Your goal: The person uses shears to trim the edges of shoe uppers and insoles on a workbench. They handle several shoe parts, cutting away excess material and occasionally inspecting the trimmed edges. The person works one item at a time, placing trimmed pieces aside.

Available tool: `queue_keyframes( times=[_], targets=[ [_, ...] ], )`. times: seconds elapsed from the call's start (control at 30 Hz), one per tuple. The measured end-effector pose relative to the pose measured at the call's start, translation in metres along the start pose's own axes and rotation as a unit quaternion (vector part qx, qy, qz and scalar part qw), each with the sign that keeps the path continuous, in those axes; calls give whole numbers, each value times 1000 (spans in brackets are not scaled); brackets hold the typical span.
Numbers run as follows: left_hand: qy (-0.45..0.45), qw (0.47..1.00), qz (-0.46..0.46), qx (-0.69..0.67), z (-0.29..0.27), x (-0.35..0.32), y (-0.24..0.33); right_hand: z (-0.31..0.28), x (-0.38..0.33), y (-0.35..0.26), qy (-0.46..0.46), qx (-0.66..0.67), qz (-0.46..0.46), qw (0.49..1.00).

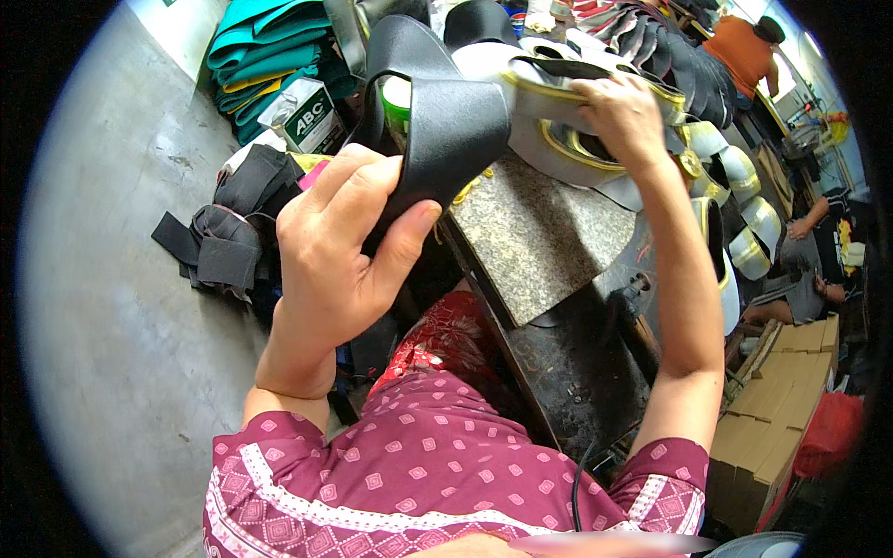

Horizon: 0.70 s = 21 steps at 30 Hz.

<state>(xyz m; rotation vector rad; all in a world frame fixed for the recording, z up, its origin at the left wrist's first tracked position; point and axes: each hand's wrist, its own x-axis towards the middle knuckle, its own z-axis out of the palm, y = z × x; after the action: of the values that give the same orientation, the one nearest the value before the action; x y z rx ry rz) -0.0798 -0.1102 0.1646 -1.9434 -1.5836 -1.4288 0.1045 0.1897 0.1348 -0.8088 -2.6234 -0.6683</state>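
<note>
On the far left, the grey concrete floor carries a heap of black strap offcuts, lying off the left edge of the bench. Behind them, toward the top, folded teal and yellow sheets are stacked, with a small white and green carton leaning in front of the stack.

The left hand is raised over the bench's near left edge and is clamped on a wide black leather band: the thumb presses on its near face and the fingers curl round the other side. The band bends in a broad fold and runs up and rightwards, held clear of the bench.

Below it sits a speckled granite slab, resting on the dark, worn bench, whose near edge meets the person's maroon patterned shirt.

The right hand is closed, fingers down, on a white shoe piece with gold trim, which meets the black band's right end above the far edge of the slab. Whether the two pieces are joined cannot be told.

Further right, a row of white and gold shoe pieces curves along the bench's right edge. Cardboard boxes stand beyond the near right corner. At the far right, other people sit and stand at work; one wears an orange top.
</note>
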Motion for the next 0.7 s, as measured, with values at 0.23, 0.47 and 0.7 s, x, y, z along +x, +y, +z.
queue_keyframes(
  times=[0.23, 0.47, 0.7],
  targets=[
    [35, 995, 37, 85, -5, 11, -26, -51, -52, 23, -158, 156, 60, 973],
    [64, 978, 130, 148, 30, 73, -60, -13, -72, 14, -78, 101, -18, 992],
    [-23, 947, 195, 255, 116, 127, -114, -69, -114, 10, -69, 120, 54, 989]
  ],
)
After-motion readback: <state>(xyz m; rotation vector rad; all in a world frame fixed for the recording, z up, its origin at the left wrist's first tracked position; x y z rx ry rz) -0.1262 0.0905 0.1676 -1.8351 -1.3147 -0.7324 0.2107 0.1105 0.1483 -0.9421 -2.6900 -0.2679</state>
